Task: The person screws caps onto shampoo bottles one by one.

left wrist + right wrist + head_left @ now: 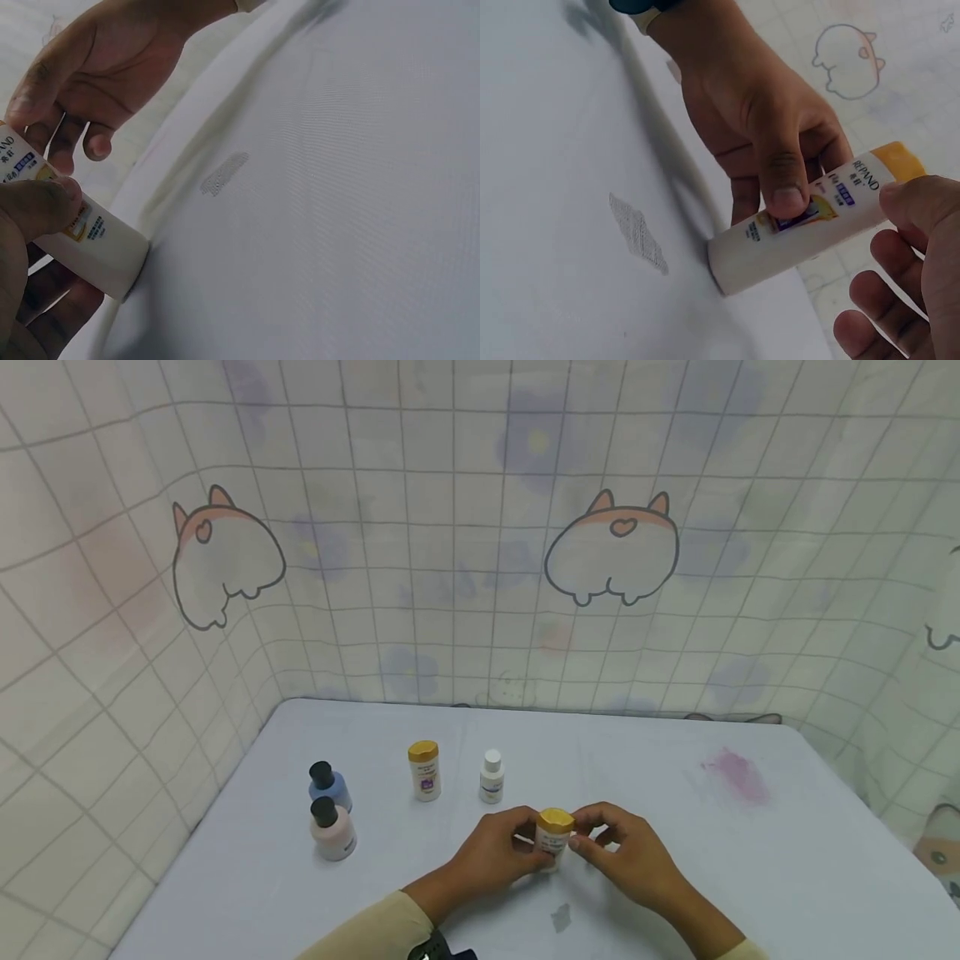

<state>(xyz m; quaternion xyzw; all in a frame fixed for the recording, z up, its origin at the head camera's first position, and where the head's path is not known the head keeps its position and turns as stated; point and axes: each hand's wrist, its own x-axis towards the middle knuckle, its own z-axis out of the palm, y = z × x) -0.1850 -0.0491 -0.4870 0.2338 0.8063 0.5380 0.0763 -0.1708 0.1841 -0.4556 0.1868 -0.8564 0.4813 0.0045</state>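
Observation:
A white bottle with a yellow cap [553, 840] stands on the table in front of me, its printed label showing in both wrist views. My left hand [491, 853] grips its body from the left, thumb across the label. From the right, my right hand [632, 858] pinches the upper end with thumb and forefinger, by the cap. The other right fingers [881, 300] are off the bottle in the right wrist view. The bottle's base [124, 274] meets the white surface in the left wrist view.
Farther back stand a second yellow-capped bottle [426, 775] and a small white bottle [492, 779]. At the left are a blue bottle [336, 788] and a pale pink bottle [335, 842], both black-capped. A grey patch [561, 917] and a pink stain [738, 774] mark the tabletop.

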